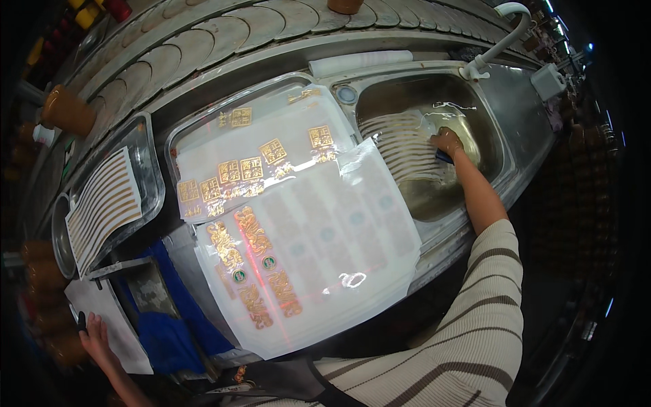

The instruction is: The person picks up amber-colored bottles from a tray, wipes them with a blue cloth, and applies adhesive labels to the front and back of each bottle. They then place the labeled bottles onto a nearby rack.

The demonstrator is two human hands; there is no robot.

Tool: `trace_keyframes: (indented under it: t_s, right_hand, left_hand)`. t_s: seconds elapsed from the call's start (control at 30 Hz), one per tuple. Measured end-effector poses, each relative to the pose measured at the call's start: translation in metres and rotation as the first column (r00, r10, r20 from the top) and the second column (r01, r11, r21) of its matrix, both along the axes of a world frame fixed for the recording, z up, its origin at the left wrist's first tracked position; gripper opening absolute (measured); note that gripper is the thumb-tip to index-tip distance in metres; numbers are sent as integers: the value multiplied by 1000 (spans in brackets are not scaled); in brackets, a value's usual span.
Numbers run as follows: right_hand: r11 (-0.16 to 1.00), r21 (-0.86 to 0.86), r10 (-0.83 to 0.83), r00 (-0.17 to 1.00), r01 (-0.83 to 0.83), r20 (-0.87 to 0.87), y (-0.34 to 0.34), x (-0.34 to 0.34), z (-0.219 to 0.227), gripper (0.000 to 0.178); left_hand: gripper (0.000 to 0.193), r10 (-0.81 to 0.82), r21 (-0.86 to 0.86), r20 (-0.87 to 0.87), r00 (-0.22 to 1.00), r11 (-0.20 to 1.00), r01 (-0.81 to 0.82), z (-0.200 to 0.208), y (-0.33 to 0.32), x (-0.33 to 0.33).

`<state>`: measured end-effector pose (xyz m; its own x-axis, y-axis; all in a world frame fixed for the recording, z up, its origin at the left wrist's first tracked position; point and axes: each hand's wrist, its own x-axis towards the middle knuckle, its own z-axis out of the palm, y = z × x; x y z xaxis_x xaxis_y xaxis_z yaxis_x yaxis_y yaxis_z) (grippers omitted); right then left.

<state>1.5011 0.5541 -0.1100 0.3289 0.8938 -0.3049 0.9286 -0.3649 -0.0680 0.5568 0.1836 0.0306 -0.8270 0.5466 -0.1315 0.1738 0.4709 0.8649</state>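
Observation:
My right hand (pixel 447 142) reaches into the water of a metal sink (pixel 475 183), fingers curled, with a dark blue thing (pixel 444 157) showing under the palm; its kind is not clear. Beside those fingers a decal sheet with gold-brown stripes (pixel 400 146) lies in the water. Over at the lower left, my left hand (pixel 97 339) rests at the edge of a plain white sheet (pixel 119 325), its fingers stretched out. A small black piece (pixel 83 321) shows by its fingertips; whether it is held is unclear.
Gold-printed decal sheets (pixel 312 237) cover the middle of the counter, partly over a metal tray (pixel 173 136). Another striped sheet (pixel 105 210) lies on a tray at left. A faucet (pixel 519 30) overhangs the sink. Brown pots (pixel 68 110) stand near a slatted conveyor (pixel 224 34). Blue cloth (pixel 166 332) hangs in front.

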Motion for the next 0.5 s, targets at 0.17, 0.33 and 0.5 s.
trace_keyframes:
  t_s: [0.17, 0.33, 0.5]
  right_hand:
    - [993, 111, -1, 962, 33, -272, 1, 12, -22, 55]
    - [939, -219, -340, 824, 266, -453, -8, -21, 5, 50]
    - [989, -14, -135, 874, 145, -468, -7, 2, -17, 43]
  left_hand:
    - [44, -18, -6, 19, 1000, 1000, 18, -8, -8, -5]
    - [42, -8, -22, -12, 1000, 1000, 7, 7, -5, 16]
    - [38, 54, 21, 23, 998, 998, -55, -1, -18, 2]
